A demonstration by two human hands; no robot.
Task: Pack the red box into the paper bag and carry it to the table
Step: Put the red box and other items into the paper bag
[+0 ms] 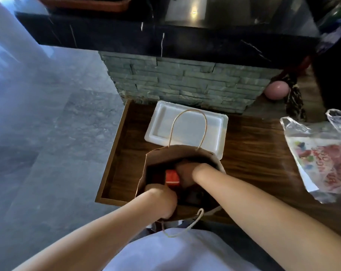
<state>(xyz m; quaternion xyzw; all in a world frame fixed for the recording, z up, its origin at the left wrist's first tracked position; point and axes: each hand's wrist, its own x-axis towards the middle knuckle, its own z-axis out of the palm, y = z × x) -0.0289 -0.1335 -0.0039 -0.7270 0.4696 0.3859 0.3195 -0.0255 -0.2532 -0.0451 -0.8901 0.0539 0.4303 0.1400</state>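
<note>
Both hands are down inside the paper bag (182, 153), which stands open on the wooden worktop (253, 153). The red box (172, 177) sits low in the bag between them. The right hand (187, 173), at 3 o'clock of the box, seems to wrap its side; the left hand (162, 202), at 7 o'clock, curls closed at the near rim, on what I cannot tell. The thin paper wall could tear or fold if the wrists press outward. The white tray (187, 124) at 12 o'clock touches the bag and could get dragged along.

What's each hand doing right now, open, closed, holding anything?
Left hand: closed on the near rim of the paper bag.
Right hand: inside the bag beside the red box; grip cannot be told.
</note>
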